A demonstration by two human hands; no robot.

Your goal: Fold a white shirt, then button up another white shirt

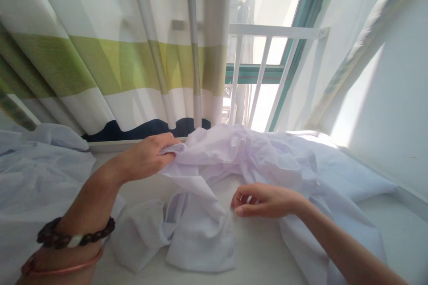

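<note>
Centrally, crumpled white cloth [240, 156] spread over bed [261, 254], heaped toward far edge. Upper fold pinched in left hand [150, 156], fingers clamped on fabric. Right hand [264, 200] laid on bare bed just beside cloth, fingers loosely curled, nothing gripped. Beaded bracelet [75, 234] worn on left wrist. Striped curtain [117, 62] hung beyond far edge; pale blue sheet [40, 178] bunched at left edge.

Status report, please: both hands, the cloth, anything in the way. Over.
Left hand gripping white cloth at crumpled edge. Right hand loosely curled, empty, beside the cloth. Another cloth heaped at left, curtain behind.
</note>
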